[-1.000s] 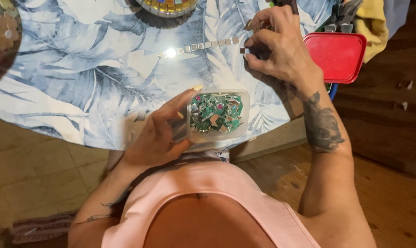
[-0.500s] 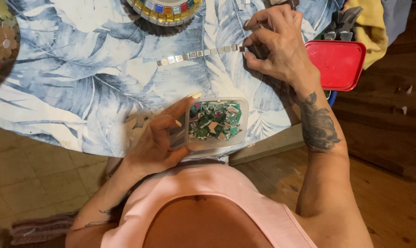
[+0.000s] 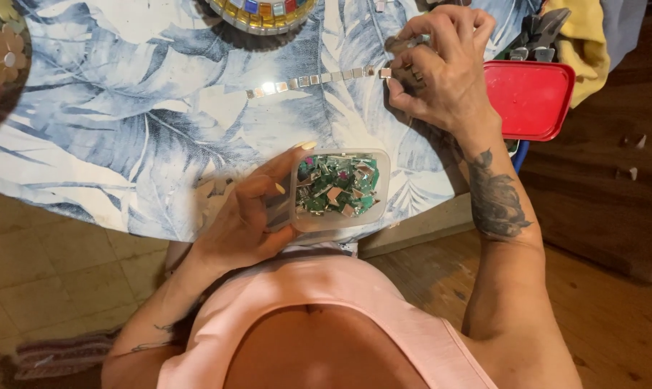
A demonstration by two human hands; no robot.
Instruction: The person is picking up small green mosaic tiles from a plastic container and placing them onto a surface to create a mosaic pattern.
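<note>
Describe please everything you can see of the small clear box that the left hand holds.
The clear plastic box is small, squarish with rounded corners, open on top, with no lid on it. It is filled with small cut tiles, mostly green and mirror-like, some pinkish. The left hand grips its left side, fingers on the near wall and thumb along the far rim. It sits at the near edge of the leaf-print tablecloth, roughly level.

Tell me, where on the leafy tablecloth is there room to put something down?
Bare blue-and-white leaf-print tablecloth lies left of the clear plastic tub of mirror tiles, below the row of small square mirror tiles. It is crowded by the right hand and red plastic lid.
</note>
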